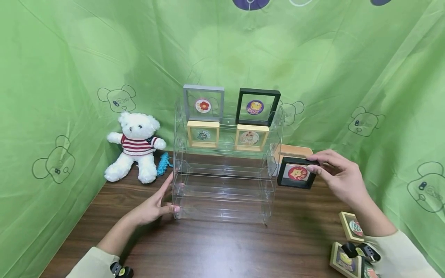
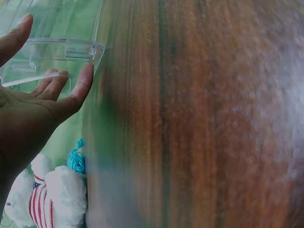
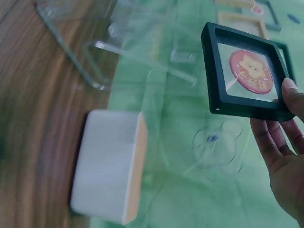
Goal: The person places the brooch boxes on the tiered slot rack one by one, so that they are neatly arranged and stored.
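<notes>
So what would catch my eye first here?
Probably the clear tiered rack in the middle, where four framed badges stand on the upper tiers. To its right, the person's right hand holds a black-framed red badge. On the left, a white teddy bear in stripes sits on the table.

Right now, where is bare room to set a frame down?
Bare: the tabletop in front of the clear rack, between both sleeves, and the rack's lower tiers. Crowded: its top two tiers, holding four frames, and the right front, with loose frames.

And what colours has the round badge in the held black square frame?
The badge is red and yellowish, clearest in the right wrist view.
</notes>
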{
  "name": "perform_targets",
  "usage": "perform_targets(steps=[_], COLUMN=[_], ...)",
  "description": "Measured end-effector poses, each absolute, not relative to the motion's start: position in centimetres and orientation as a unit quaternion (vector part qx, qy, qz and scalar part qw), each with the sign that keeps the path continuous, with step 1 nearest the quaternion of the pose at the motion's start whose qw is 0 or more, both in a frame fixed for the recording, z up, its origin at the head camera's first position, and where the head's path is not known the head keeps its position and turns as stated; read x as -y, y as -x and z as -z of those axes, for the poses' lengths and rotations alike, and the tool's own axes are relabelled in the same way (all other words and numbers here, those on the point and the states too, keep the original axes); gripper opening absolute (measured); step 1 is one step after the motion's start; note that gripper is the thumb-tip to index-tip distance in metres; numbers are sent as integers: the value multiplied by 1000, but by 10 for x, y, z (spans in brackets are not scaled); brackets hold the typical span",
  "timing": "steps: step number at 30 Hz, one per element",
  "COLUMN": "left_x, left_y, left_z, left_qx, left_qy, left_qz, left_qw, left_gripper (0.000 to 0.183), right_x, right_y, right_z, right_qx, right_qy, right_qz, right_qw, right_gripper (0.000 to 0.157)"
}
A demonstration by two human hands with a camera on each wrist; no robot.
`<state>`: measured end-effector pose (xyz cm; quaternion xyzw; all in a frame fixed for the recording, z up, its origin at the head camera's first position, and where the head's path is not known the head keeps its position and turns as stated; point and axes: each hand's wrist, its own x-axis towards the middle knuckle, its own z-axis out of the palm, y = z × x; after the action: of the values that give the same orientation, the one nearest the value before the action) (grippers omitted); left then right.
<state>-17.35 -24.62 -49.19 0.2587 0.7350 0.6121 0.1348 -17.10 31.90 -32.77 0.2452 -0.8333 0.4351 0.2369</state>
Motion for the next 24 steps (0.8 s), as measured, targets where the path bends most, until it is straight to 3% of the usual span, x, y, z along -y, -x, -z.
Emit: perform_targets(steps=[9,24], left_x=[246,245], left_y=[173,173], left_z=[492,494], left_qx=[-737,-736], left_qy=[-259,-257], left_qz=[-610,-613], left_qw=[131,128], left_gripper=[123,122], right_x=[-272,-183], right_y=[176,198], right_z=[310,310], right_qx=[809,795], right_qy=[-287,-366], right_qz=[-460,-401], right_qw=[228,270], right_gripper=[34,30])
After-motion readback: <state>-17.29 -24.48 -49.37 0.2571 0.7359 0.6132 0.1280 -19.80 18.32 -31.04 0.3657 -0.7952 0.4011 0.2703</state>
